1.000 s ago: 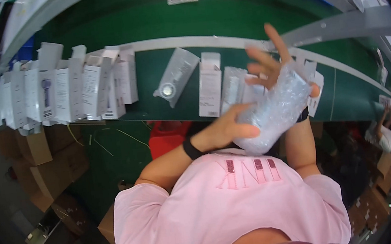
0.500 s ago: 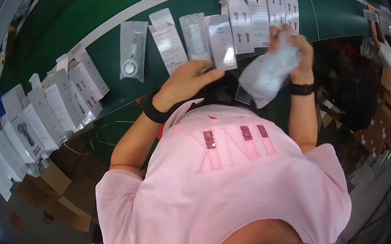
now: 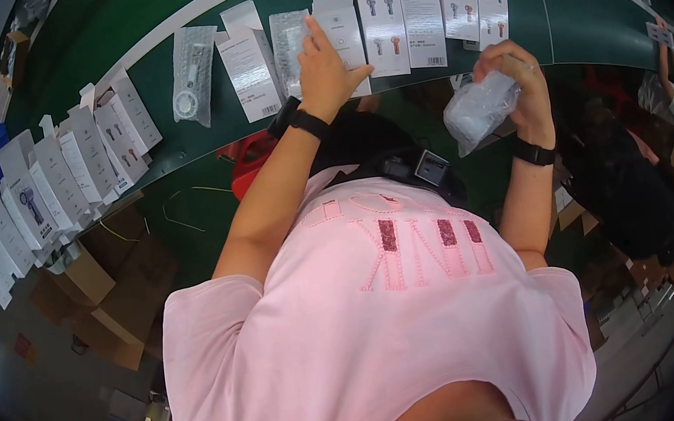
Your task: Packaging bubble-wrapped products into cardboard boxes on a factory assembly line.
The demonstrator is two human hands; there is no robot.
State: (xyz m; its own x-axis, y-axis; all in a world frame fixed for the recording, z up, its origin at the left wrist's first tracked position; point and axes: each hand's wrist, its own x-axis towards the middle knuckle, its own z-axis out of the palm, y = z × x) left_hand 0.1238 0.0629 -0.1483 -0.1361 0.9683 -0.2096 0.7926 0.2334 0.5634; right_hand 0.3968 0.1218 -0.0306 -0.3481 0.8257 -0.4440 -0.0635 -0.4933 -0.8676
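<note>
Bubble pouch (image 3: 480,111): gripped in right hand (image 3: 516,81), raised near the bench (image 3: 575,21) edge, kept off the row. Left hand (image 3: 326,71): fingers spread, pressing a flat pouch (image 3: 289,38) among white boxes (image 3: 381,24), likely steadying it.

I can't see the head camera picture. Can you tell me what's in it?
A person in a pink shirt rests the left hand on a clear bubble-wrap pouch on a green belt, among white boxes. The right hand holds another bubble-wrap bag.
</note>
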